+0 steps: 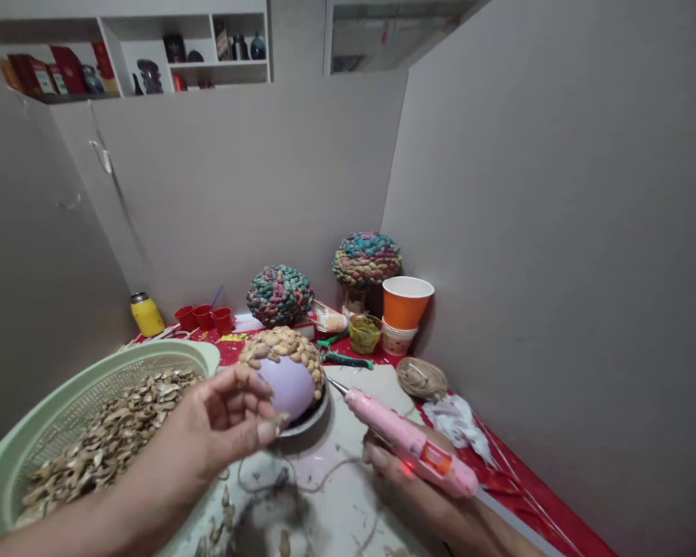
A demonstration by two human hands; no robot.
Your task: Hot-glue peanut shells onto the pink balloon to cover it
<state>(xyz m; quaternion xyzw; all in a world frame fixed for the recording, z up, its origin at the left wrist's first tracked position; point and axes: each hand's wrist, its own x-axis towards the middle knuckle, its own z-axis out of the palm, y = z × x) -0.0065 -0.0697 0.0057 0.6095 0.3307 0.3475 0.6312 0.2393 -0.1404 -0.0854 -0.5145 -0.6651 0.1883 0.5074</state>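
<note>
A pale purple balloon (290,387), its top and right side covered with tan peanut shells (279,342), rests in a round metal bowl (310,422). My left hand (226,422) is in front of the balloon, fingers curled, with a small peanut shell piece (281,420) at the thumb tip. My right hand (394,464) is wrapped around a pink hot glue gun (409,437). Its metal nozzle points at the balloon's right side, near the bowl rim, and a red light glows on its body. Left of my hands, a green basket (209,356) holds many loose shells (121,429).
Behind stand two multicoloured shell-covered domes (279,295), red cups (203,317) and a yellow bottle (146,315). Green-handled pliers (348,360), an orange paper bucket (407,303), a twine ball (422,377) and crumpled white plastic (458,424) lie toward the right. Walls enclose the table.
</note>
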